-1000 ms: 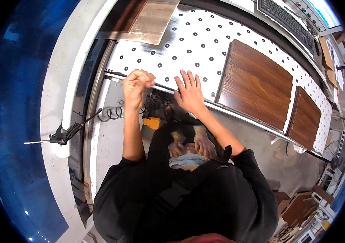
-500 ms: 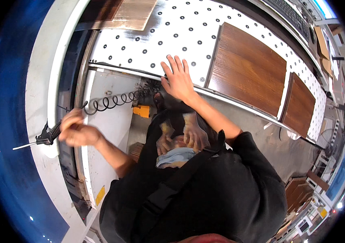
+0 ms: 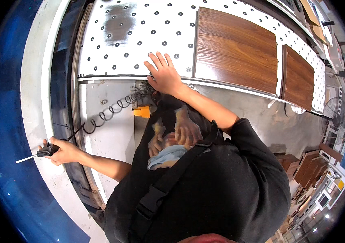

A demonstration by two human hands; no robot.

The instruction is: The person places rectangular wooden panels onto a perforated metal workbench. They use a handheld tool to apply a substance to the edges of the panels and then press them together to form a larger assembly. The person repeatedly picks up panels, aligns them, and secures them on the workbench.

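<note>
My left hand (image 3: 65, 151) is closed around a black air blow gun (image 3: 48, 150) with a thin pale nozzle, which points left over the white machine edge. A black coiled hose (image 3: 110, 111) stretches from the gun to beneath the table. At the near edge of the white table (image 3: 144, 24), my right hand (image 3: 166, 77) lies open, fingers spread over the dotted surface. To its right rests a large dark brown wood-grain panel (image 3: 237, 48). Beyond that panel lies a smaller brown panel (image 3: 298, 73).
Along the left runs a white machine frame (image 3: 37, 81) beside a blue surface (image 3: 2, 121). A yellow-orange foot pedal (image 3: 142, 111) is on the floor by my feet. Brown boards (image 3: 310, 168) stand stacked at the lower right, near a fan (image 3: 333, 109).
My left hand has closed on the blow gun at the machine edge. The view has shifted, and the boards at the table's far left are out of sight. My right hand stays at the table edge.
</note>
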